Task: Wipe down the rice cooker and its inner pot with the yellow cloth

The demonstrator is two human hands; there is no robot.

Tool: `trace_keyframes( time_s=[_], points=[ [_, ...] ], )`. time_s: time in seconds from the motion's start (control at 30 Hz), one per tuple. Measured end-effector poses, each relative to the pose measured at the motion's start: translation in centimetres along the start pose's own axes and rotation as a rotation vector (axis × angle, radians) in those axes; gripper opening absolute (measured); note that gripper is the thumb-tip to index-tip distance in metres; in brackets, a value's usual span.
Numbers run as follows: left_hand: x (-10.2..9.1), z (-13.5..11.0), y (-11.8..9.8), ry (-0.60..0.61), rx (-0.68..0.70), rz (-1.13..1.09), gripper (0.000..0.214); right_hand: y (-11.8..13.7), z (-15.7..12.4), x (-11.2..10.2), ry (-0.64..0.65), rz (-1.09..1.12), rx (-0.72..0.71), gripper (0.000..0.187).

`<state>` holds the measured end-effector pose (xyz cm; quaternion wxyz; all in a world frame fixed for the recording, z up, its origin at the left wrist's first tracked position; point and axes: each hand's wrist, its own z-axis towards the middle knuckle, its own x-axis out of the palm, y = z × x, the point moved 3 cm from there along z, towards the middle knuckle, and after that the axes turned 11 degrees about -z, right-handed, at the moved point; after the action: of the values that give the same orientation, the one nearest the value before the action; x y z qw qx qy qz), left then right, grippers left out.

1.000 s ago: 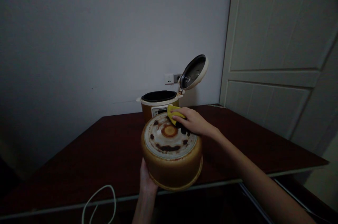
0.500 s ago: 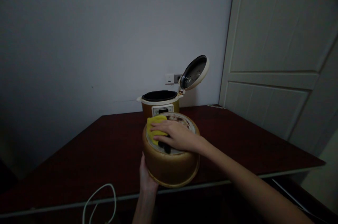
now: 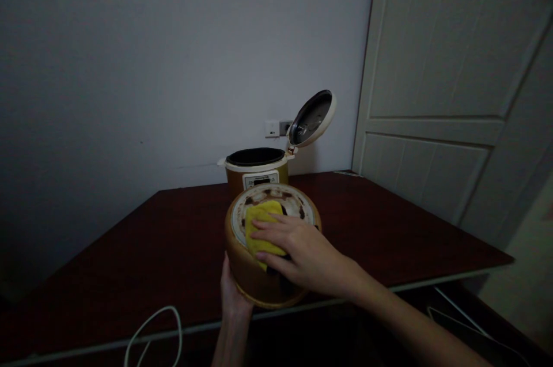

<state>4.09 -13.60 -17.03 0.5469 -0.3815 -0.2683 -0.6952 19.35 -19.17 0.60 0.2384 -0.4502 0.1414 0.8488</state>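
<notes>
A golden rice cooker inner pot [image 3: 242, 260] is held tilted above the table's front edge, its pale bottom, stained brown, turned up toward me. My left hand [image 3: 234, 292] grips the pot from below at its left side; most of its fingers are hidden behind it. With fingers laid over a folded yellow cloth [image 3: 259, 220] that has a black side, my right hand [image 3: 302, 252] presses it against the near left part of the pot's bottom. Behind the pot stands the rice cooker [image 3: 233, 177], its lid [image 3: 313, 119] swung up.
The dark red table [image 3: 173, 240] reaches back to a pale wall with a socket [image 3: 272, 128]. A white cord [image 3: 179, 326] loops at the front left edge. Panelled white doors [image 3: 423, 136] stand to the right.
My right hand has drawn the yellow cloth toward me across the pot's bottom, uncovering more of the stained far part. The left hand still supports the pot. The view has shifted slightly.
</notes>
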Motion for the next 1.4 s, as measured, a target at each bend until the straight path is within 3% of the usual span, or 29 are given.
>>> trace_keyframes(
  time_s=[0.13, 0.3, 0.5, 0.67, 0.77, 0.9, 1.07, 1.17, 1.27, 1.33, 1.4],
  points=[
    [0.0, -0.1, 0.1, -0.017, 0.016, 0.021, 0.049, 1.0, 3.3, 0.3, 0.072, 0.057, -0.213, 0.037],
    [0.4, 0.2, -0.1, -0.022, 0.064, 0.036, 0.048, -1.2, 6.4, 1.4, 0.064, 0.029, -0.240, 0.038],
    [0.8, -0.2, 0.2, -0.024, 0.027, 0.050, 0.051, -6.9, 6.6, 1.0, -0.048, -0.086, -0.015, 0.035],
    [1.9, -0.1, 0.5, 0.094, 0.017, 0.038, 0.053, -9.6, 2.0, 0.9, -0.202, -0.029, 0.212, 0.031],
    [2.4, 0.1, 0.8, 0.132, 0.001, 0.040, 0.055, -8.6, -1.6, 1.3, -0.377, 0.017, 0.347, 0.028],
    [2.7, 0.1, 1.1, 0.151, -0.002, 0.027, 0.055, -4.6, -4.5, 1.9, -0.507, -0.011, 0.396, 0.028],
    [1.6, 0.0, 0.7, 0.043, -0.010, 0.048, 0.056, 0.3, -3.5, 2.4, -0.278, -0.054, 0.287, 0.032],
    [0.7, -0.4, 0.3, -0.182, 0.086, 0.085, 0.049, 1.9, -1.2, 2.2, -0.124, -0.029, 0.170, 0.037],
    [0.2, -0.8, 0.1, -0.394, 0.206, 0.119, 0.045, 2.5, 1.3, 1.7, -0.066, 0.013, 0.023, 0.039],
    [0.3, -0.7, 0.0, -0.362, 0.228, 0.116, 0.044, 2.1, 2.9, 1.6, -0.052, 0.029, -0.040, 0.039],
    [0.6, -0.5, -0.1, -0.236, 0.203, 0.085, 0.043, 0.9, 4.3, 1.5, -0.054, 0.015, -0.052, 0.038]
  ],
)
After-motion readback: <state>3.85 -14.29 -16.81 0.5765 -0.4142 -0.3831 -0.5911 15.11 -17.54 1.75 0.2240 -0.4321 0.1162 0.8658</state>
